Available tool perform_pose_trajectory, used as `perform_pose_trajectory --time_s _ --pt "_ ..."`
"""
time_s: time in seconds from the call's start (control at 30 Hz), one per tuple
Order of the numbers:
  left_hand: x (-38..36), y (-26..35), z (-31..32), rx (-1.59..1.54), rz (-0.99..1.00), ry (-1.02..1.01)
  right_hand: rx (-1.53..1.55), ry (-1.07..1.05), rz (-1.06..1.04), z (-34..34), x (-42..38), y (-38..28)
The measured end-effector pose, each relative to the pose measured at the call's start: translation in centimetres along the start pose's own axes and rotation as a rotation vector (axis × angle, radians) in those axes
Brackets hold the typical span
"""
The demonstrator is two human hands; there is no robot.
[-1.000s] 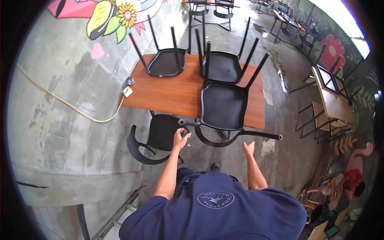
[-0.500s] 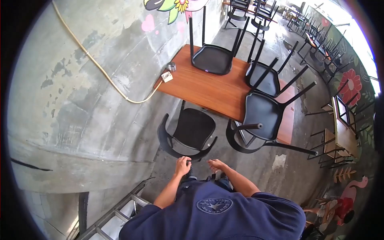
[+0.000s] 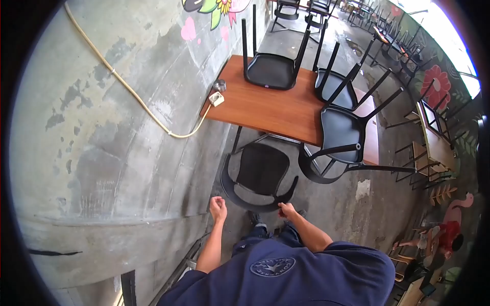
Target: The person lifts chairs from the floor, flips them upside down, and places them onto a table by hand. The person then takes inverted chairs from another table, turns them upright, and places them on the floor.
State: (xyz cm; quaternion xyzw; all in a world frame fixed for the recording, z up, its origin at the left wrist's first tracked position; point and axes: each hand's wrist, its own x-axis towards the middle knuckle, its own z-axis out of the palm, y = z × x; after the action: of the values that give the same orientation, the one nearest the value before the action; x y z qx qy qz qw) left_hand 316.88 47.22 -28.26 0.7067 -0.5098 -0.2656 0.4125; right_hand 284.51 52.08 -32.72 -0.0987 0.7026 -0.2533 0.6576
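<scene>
A black chair [image 3: 263, 169] stands upright on the floor in front of the wooden table [image 3: 265, 109], its curved backrest towards me. My right hand [image 3: 287, 210] is at the right part of that backrest, with its fingers closed at the rim. Left of the chair, beside the wall, my left hand [image 3: 218, 208] is raised with bent fingers, apart from the backrest; whether the fingers touch each other is too small to tell. Several black chairs [image 3: 269, 70] lie upside down on the table, legs up.
A socket box [image 3: 216, 99] on a beige cable and a small metal bowl [image 3: 219, 85] sit at the table's left edge. A ladder [image 3: 189, 262] leans low at the left. A person in red [image 3: 451, 229] is at the lower right.
My left hand has left the backrest and moved left. My right hand has come to the backrest. The chair appears further right in view, and my feet now show.
</scene>
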Motion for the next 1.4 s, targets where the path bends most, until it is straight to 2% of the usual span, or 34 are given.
perform_pose_trajectory --time_s 0.03,0.1,0.13,0.17,0.23,0.27,0.33,0.4,0.43,0.47,0.5,0.57,0.63,0.7,0.73,0.77,0.87,0.93,1.03,1.1,1.17,1.23,1.3,1.33,1.37,1.4 --pt "0.6 -1.0 0.0 -0.009 0.014 -0.005 0.016 0.036 0.011 -0.6 -1.0 0.8" --pt "1.3 -2.6 0.3 0.058 -0.081 0.037 -0.026 -0.046 0.048 -2.9 -0.9 3.7" --pt "1.8 -3.7 0.6 0.005 -0.254 -0.070 -0.048 -0.039 0.097 -3.7 -1.6 4.6" --pt "2.0 -4.7 1.3 0.001 -0.240 -0.092 -0.065 -0.031 0.149 -4.4 -2.3 5.7" --pt "2.7 -6.0 3.1 -0.012 -0.471 -0.157 -0.020 0.005 0.162 -5.5 -4.4 7.2" --pt "4.0 -10.0 4.5 -0.025 -0.646 -0.370 0.003 0.024 0.181 -5.9 -5.3 8.1" --pt "3.8 -8.4 6.0 -0.154 -0.625 -0.370 0.061 0.097 0.239 -6.7 -4.7 10.5" --pt "4.4 -7.5 7.6 -0.080 -0.831 -0.456 -0.098 0.182 0.299 -7.1 -5.5 10.0" --pt "4.6 -6.4 8.1 -0.278 -0.877 -0.570 -0.089 0.211 0.231 -7.4 -4.9 10.7" --pt "4.7 -5.3 8.7 -0.477 -0.925 -0.684 -0.084 0.344 0.160 -7.3 -5.5 9.8" --pt "4.8 -4.5 9.7 -0.483 -0.907 -0.702 -0.081 0.475 0.093 -6.8 -7.1 8.2" --pt "4.8 -4.1 11.1 -0.695 -1.074 -0.668 -0.005 0.487 0.059 -8.3 -5.4 7.7" --pt "4.8 -3.3 11.3 -0.700 -1.044 -0.673 0.063 0.483 0.030 -9.5 -2.9 8.3" --pt "4.6 -4.1 11.3 -0.780 -0.962 -0.757 -0.261 0.623 -0.166 -10.3 -0.9 8.6" --pt "4.3 -2.6 10.7 -0.732 -1.002 -0.811 -0.380 0.704 -0.109 -10.2 -1.0 8.0" --pt "3.7 -1.2 10.0 -0.634 -1.029 -0.828 -0.375 0.698 -0.119 -10.3 -1.5 7.8" --pt "1.6 -0.1 10.9 -0.730 -0.910 -0.743 -0.332 0.910 -0.319 -11.9 -2.6 7.4" --pt "-0.2 3.7 10.4 -0.879 -0.914 -0.596 -0.339 0.941 -0.340 -13.3 -4.2 6.4" --pt "-1.6 8.3 9.6 -0.861 -0.842 -0.565 -0.363 1.062 -0.434 -14.7 -4.9 6.7" --pt "-2.5 10.3 8.5 -0.806 -0.799 -0.580 -0.353 1.013 -0.490 -16.3 -5.3 6.8" --pt "-3.3 10.9 8.1 -0.808 -0.674 -0.648 -0.323 0.970 -0.520 -17.6 -6.4 6.3" --pt "-5.3 17.1 6.1 -0.792 -0.674 -0.581 -0.287 0.938 -0.548 -18.3 -8.1 4.9" --pt "-6.9 20.4 5.3 -0.923 -0.597 -0.511 -0.402 0.879 -0.389 -19.0 -10.3 3.2" --pt "-7.3 20.9 5.1 -0.885 -0.526 -0.571 -0.695 1.046 -0.415 -18.5 -11.1 2.4" --pt "-7.7 21.5 5.3 -0.889 -0.517 -0.568 -0.692 1.048 -0.425 -18.5 -12.0 1.1" --pt "-8.3 22.2 5.8 -0.909 -0.426 -0.574 -0.606 0.690 -0.518 -18.6 -14.6 -1.4"
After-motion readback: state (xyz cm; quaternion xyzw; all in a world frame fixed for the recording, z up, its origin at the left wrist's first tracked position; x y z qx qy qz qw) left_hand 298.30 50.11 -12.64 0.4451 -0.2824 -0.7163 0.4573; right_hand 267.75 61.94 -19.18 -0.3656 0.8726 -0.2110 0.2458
